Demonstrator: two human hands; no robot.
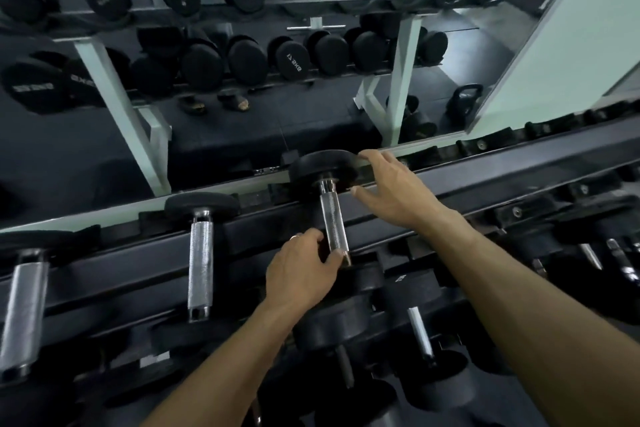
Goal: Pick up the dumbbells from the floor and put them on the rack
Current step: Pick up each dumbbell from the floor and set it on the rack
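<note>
Placing step: black round-headed dumbbell with knurled steel handle [334, 218] sits on the black steel rack's top tier [485, 180], left hand [304, 270] pinching the handle's near end, right hand [391, 187] spread against the far head; next, probably release and fetch another.

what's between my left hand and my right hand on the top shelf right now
In the head view, the knurled chrome handle of the dumbbell being set on the rack runs between them: left hand holds its near end, right hand touches the far head.
</note>
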